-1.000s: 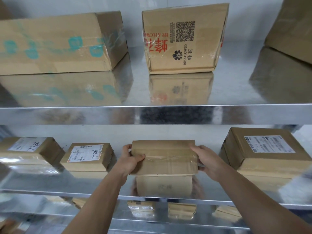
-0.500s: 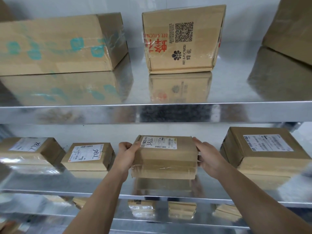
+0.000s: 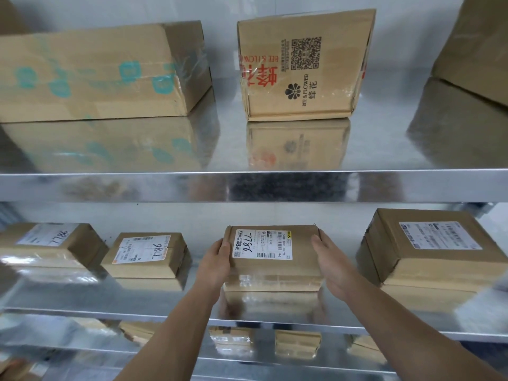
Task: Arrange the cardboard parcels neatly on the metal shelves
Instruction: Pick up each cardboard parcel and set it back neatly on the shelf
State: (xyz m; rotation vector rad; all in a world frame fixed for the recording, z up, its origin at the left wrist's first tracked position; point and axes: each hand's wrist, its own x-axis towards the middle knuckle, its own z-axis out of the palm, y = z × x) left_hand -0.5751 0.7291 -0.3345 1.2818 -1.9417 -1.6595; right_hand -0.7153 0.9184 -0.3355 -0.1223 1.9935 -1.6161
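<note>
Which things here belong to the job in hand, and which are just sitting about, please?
In hand: centre parcel, gripped by the left hand, pressed by the right hand, on the middle shelf.

Sitting about: Bee & Flower box, teal-taped box, far-left small parcel, second small parcel beside it, large right-side parcel.

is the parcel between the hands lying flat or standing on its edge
Lying flat. The parcel rests on the middle shelf, white label facing up, with the left hand and right hand at its ends.
</note>
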